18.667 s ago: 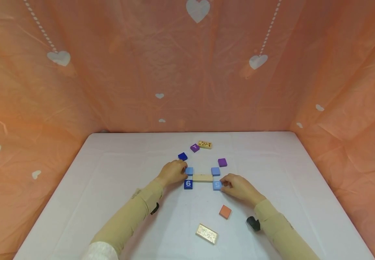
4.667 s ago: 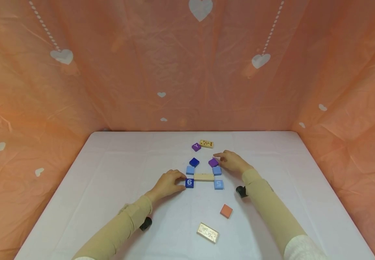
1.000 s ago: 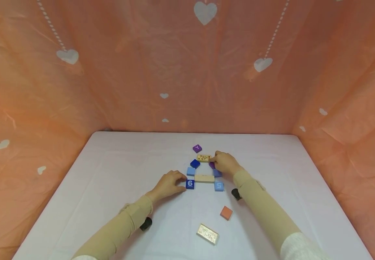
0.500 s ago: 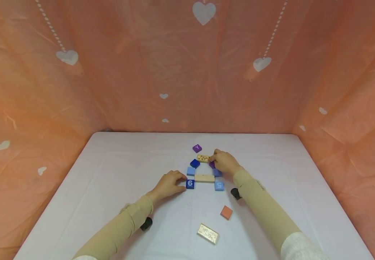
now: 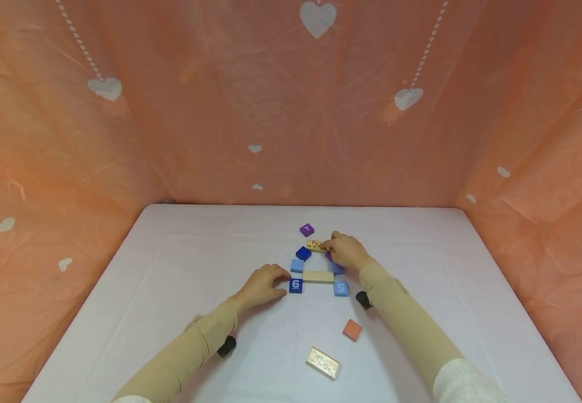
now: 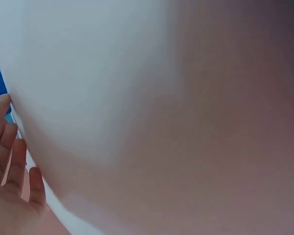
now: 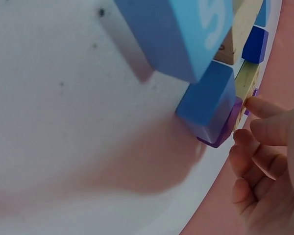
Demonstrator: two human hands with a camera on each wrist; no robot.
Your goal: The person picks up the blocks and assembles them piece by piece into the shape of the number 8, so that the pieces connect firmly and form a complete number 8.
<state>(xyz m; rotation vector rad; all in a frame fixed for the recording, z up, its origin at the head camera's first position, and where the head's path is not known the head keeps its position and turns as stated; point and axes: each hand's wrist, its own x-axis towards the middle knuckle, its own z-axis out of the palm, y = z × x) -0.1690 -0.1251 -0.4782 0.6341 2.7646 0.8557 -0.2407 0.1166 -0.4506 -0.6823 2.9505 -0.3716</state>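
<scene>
At twelve o'clock from the wooden plank (image 5: 318, 277), the right hand (image 5: 349, 252) touches the gold block (image 5: 313, 245); whether it pinches, I cannot tell. The left hand (image 5: 262, 286), fingers relaxed, is at nine o'clock from the 6 block (image 5: 296, 286).

A: Way through?
B: Left of left hand (image 5: 262, 286), over table (image 5: 180, 257). Also between 5 block (image 5: 341, 289) and orange block (image 5: 352, 330).
A: Blocked?
B: Plank (image 5: 318, 277) across the middle, far gold bar (image 5: 313, 244) and right hand (image 5: 349, 251) beyond.

Head view softly lit, wrist views dimmer, broad blurry shadows, edges bowed
</scene>
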